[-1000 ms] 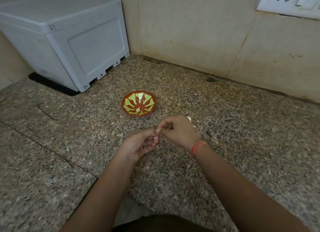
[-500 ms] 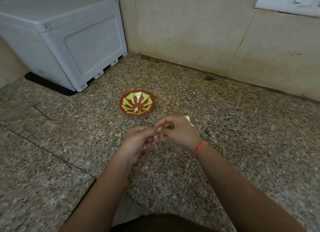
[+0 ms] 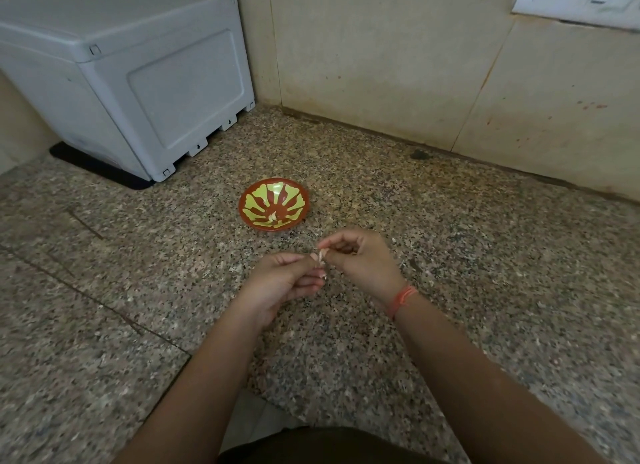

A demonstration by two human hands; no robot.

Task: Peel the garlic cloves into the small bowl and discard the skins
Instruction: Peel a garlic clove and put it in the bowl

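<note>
Small arrow marks show on 2 feet of the closed grey plastic box (image 3: 138, 82), which stands behind and to the left of the small bowl (image 3: 258, 205). The bowl, red-brown with a yellow-green pattern, sits on the granite counter (image 3: 485, 255) and holds 1 pale piece (image 3: 273, 216); whether it is clove or skin is unclear. Just in front of the bowl, the left hand (image 3: 287, 280) and right hand (image 3: 360, 259) both pinch 1 garlic clove (image 3: 322, 255) between curled fingertips.

Head-worn; forward-down, near countertop (image 3: 485, 255)
</note>
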